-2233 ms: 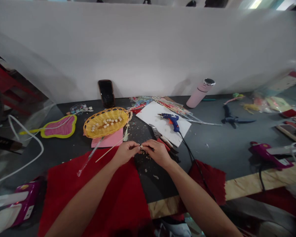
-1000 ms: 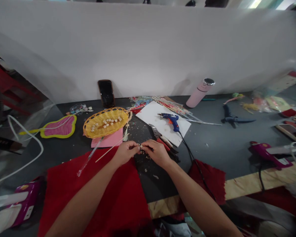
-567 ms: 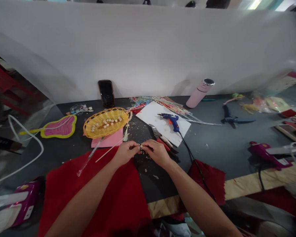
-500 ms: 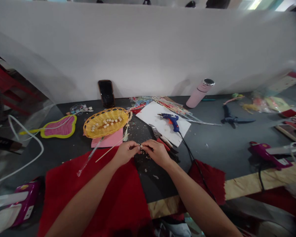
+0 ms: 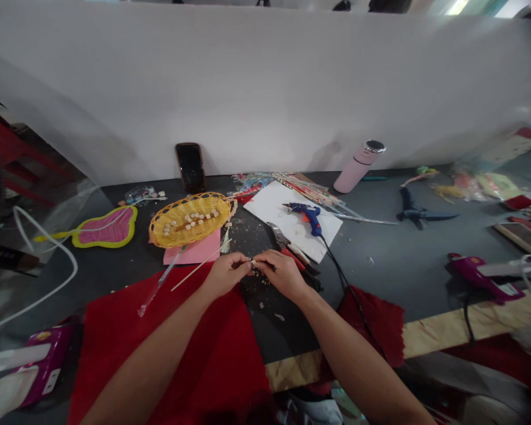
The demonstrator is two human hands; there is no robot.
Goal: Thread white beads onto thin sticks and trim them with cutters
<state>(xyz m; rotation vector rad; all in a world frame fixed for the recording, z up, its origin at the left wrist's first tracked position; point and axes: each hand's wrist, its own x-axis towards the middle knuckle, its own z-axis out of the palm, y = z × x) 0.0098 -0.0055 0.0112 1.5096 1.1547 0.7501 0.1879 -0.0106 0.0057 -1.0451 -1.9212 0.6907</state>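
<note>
Fingertip to fingertip over the dark table, my left hand [image 5: 227,274] and my right hand [image 5: 279,273] pinch a small whitish piece [image 5: 253,262] between them. Both hands are closed on it; its exact kind is too small to make out. Small pale crumbs lie on the table just below the fingers. Left of my left hand, a thin pale stick [image 5: 194,270] crosses the edge of a red cloth [image 5: 172,348]. Pliers with red handles [image 5: 287,245] lie just beyond my right hand, partly hidden by it.
A yellow basket [image 5: 177,206] holding several small white pieces sits on pink paper [image 5: 199,251]. A blue glue gun [image 5: 307,216] rests on white paper [image 5: 269,203], its cord trailing toward me. Behind stand a phone [image 5: 190,168] and a pink bottle [image 5: 356,170].
Almost nothing differs. Both hands stay in the same place, with only a very slight shift of the fingertips around the small whitish piece.
</note>
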